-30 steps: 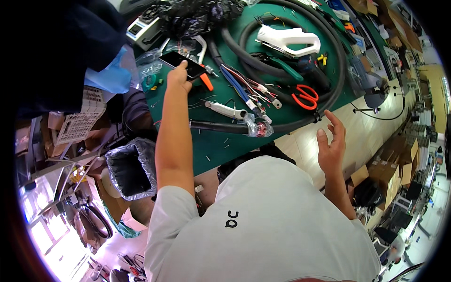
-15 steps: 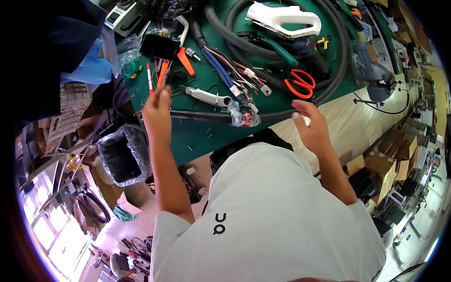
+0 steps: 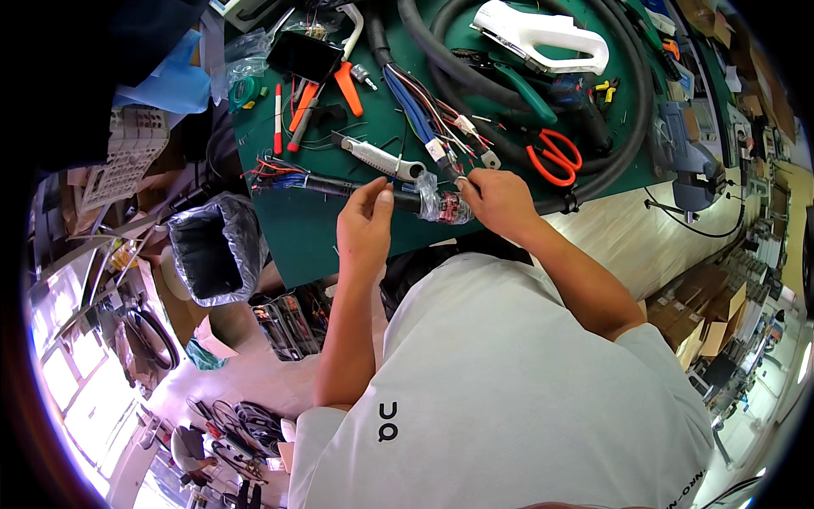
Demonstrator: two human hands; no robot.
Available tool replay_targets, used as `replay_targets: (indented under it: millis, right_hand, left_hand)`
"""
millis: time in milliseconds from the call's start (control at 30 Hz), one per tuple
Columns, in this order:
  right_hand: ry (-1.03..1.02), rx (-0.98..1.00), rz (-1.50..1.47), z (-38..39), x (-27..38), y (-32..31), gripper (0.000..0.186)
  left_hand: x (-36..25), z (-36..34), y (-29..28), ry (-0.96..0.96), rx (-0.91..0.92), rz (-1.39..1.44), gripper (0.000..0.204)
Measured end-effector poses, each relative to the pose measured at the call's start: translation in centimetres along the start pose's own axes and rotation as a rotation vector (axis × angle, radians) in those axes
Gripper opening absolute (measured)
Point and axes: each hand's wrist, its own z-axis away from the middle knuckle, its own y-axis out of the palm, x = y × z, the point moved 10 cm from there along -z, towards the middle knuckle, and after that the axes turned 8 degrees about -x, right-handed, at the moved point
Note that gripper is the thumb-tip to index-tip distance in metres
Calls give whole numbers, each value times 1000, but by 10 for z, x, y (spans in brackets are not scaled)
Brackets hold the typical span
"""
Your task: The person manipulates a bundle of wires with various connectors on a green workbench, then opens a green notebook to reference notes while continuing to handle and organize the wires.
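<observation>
A thick black cable (image 3: 326, 185) lies along the near side of the green table, its stripped left end fanning into thin coloured wires (image 3: 284, 174). My left hand (image 3: 365, 225) is at this cable with thumb and fingers pinched together; what is between them is too small to name. A clear plastic bag with reddish contents (image 3: 454, 207) rests on the cable. At the bag's right side my right hand (image 3: 504, 204) has closed fingers by the bundle's wire tips, hiding what they grip. Behind the hands lie a utility knife (image 3: 381, 159) and a blue wire bundle (image 3: 409, 109).
Red-handled scissors (image 3: 555, 159), a cordless drill (image 3: 585, 110), a white handheld housing (image 3: 543, 38) and a coiled black cable (image 3: 640, 110) fill the right of the table. Orange-handled pliers (image 3: 348, 89) and a marker (image 3: 277, 119) lie left. A lined bin (image 3: 216, 250) stands below the left edge.
My left hand has moved right, from the cable's wire end to beside the bag. My right hand has moved left to the bag, its fingers closing. The view has shifted slightly.
</observation>
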Motion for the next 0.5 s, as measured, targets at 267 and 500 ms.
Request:
replay_targets:
  millis: [267, 500]
  right_hand:
    - [-13, -93, -148, -12, 33, -32, 33]
    - [-159, 86, -390, 0, 76, -2, 29]
  left_hand:
    - [-9, -35, 27, 112, -9, -62, 36]
    - [-6, -34, 53, -303, 277, 396, 30]
